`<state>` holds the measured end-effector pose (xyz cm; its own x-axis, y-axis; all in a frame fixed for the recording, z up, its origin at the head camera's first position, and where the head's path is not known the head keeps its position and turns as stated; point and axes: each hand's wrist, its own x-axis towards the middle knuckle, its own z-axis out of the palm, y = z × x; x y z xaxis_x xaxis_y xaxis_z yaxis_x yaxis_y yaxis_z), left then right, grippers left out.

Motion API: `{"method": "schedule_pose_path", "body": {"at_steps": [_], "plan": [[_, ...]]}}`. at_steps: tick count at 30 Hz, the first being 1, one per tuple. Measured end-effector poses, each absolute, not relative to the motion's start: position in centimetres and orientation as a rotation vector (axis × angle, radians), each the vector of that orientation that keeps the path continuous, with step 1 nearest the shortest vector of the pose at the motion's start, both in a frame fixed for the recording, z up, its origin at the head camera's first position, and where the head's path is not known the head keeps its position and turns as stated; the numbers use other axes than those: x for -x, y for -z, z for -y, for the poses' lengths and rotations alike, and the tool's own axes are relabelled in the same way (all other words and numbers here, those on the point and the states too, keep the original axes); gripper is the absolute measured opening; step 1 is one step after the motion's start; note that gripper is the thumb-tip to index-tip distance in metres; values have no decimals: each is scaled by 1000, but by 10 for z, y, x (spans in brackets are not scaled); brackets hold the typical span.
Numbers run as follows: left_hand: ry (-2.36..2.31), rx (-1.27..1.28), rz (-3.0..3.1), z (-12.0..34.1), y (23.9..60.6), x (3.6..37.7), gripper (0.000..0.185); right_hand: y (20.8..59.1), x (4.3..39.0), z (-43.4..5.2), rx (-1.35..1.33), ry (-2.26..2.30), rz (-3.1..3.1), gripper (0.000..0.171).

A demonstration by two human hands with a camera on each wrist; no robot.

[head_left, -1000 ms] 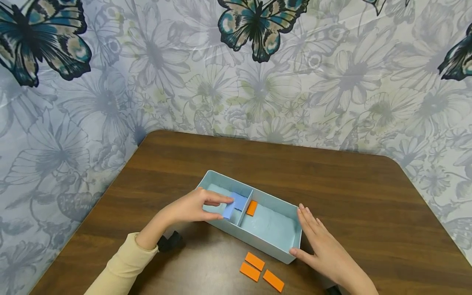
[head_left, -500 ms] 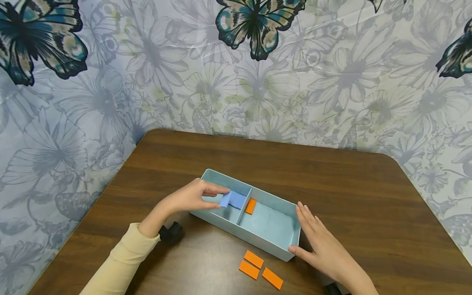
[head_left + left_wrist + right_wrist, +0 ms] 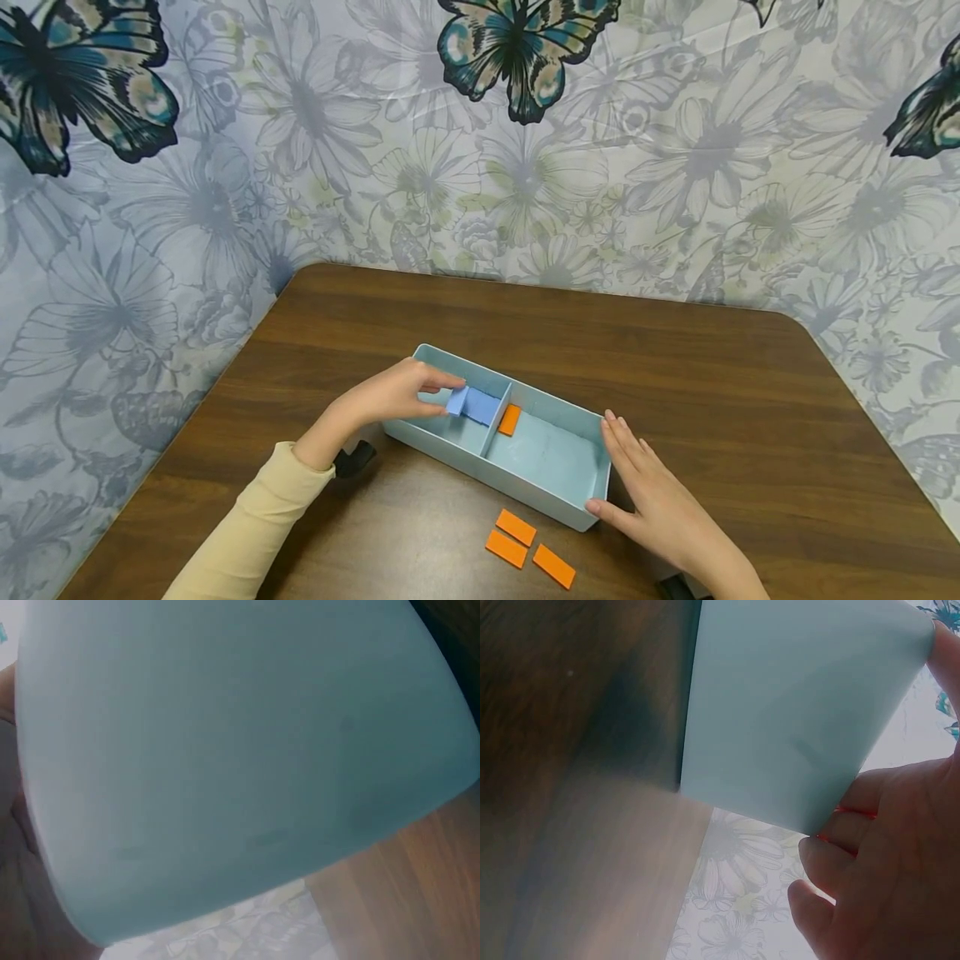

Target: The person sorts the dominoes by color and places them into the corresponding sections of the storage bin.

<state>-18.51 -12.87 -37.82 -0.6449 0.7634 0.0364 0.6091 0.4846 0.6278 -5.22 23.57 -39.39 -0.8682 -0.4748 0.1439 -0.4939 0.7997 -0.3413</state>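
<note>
A cream sleeve (image 3: pixel 247 533) is reaching in from seven o'clock, and the left hand (image 3: pixel 382 398) is hovering over the left compartment of the pale blue tray (image 3: pixel 480 475), at about nine o'clock from the tray's middle. Its thumb and fingertips are pinching one blue tile (image 3: pixel 456 402), which is standing tilted just above the compartment; a second blue tile (image 3: pixel 482 406) is leaning against the divider (image 3: pixel 498 418) right beside it. The left wrist view is showing little but the tray's outer wall (image 3: pixel 240 765), filling the picture.

On the other side of the divider, an orange tile (image 3: pixel 510 419) is lying in the larger right compartment, up against the partition.

In front of the tray, at six o'clock, three orange tiles (image 3: pixel 529 548) are lying close together on the brown wooden table (image 3: pixel 750 400).

At the tray's three o'clock end, the right hand (image 3: pixel 651 500) is resting with straight fingers flat against the end wall (image 3: pixel 795 727) and thumb at the near corner, bracing rather than clasping it.
</note>
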Motion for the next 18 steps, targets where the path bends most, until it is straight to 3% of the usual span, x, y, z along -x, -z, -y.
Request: {"method": "schedule_pose_path", "body": {"at_steps": [18], "plan": [[-575, -1328, -2667, 121, 387, 192, 31, 394, 53, -236, -768, -603, 2956, 89]]}}
